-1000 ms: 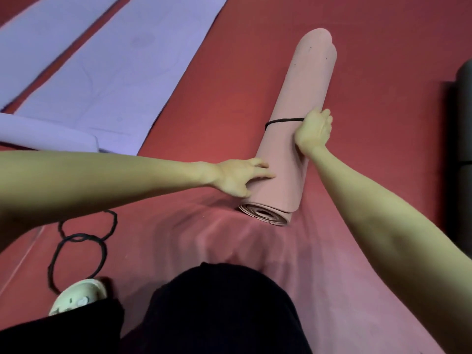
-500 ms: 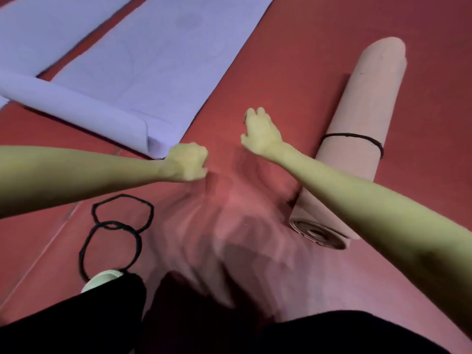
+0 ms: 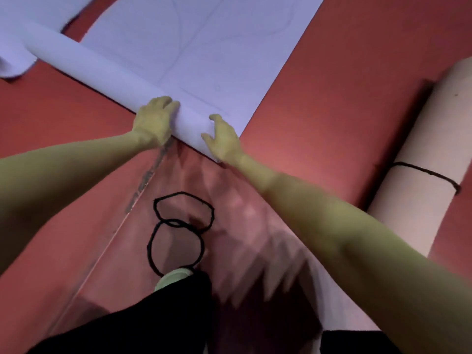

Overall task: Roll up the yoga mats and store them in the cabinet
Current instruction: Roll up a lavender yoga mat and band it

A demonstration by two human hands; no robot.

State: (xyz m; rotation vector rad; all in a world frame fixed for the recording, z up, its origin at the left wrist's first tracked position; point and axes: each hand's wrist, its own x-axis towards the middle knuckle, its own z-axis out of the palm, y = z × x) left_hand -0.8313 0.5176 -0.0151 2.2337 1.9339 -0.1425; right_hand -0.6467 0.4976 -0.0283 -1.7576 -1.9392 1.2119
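- Lavender mat (image 3: 204,47): lies on the red floor (image 3: 344,85), near end partly rolled into a tube that runs diagonally from upper left to centre.
- Left hand (image 3: 153,123): on the near side of the roll, fingers curled over its top, gripping it.
- Right hand (image 3: 224,139): at the roll's near-right end, thumb and fingers spread and bent against the tube; contact appears to be a loose hold, though blur makes the finger wrap uncertain.
- Pink mat (image 3: 421,162): fully rolled, lying at right, well apart from both hands, bound by a black band (image 3: 429,175) round its middle.
- Two black loops (image 3: 178,231): overlapping on the floor between the forearms, near a pale shoe (image 3: 173,277).
- Black trousers (image 3: 153,323) at the bottom edge.
- Second lavender sheet (image 3: 15,60) at upper left, only partly in frame.
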